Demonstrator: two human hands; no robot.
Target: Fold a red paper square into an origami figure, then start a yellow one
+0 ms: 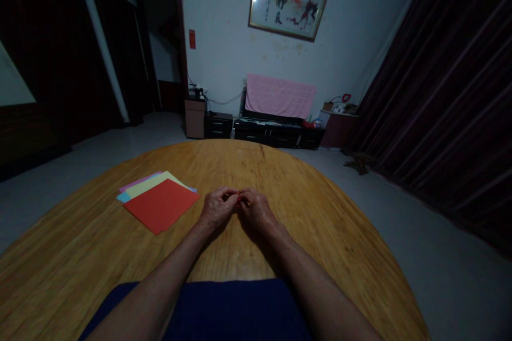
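Observation:
Both hands meet over the middle of the round wooden table (320, 213). Between their fingertips is a small red piece (239, 200), mostly hidden by the fingers; its colour matches the red paper, but its exact shape cannot be made out. My left hand (218, 205) pinches it from the left with thumb and fingers closed. From the right, my right hand (256, 208) is closed on it with bent fingers. Left of my left hand lies a fanned stack of coloured paper, with red sheets (160, 205) on top and a yellow sheet (146, 185) under them.
Blue and pink sheets show at the stack's back edge. Beyond the table's far edge, a low black cabinet (260, 132) stands against the wall, with a pink towel (280, 97) draped over a screen on it. A dark curtain (432, 106) hangs at the right.

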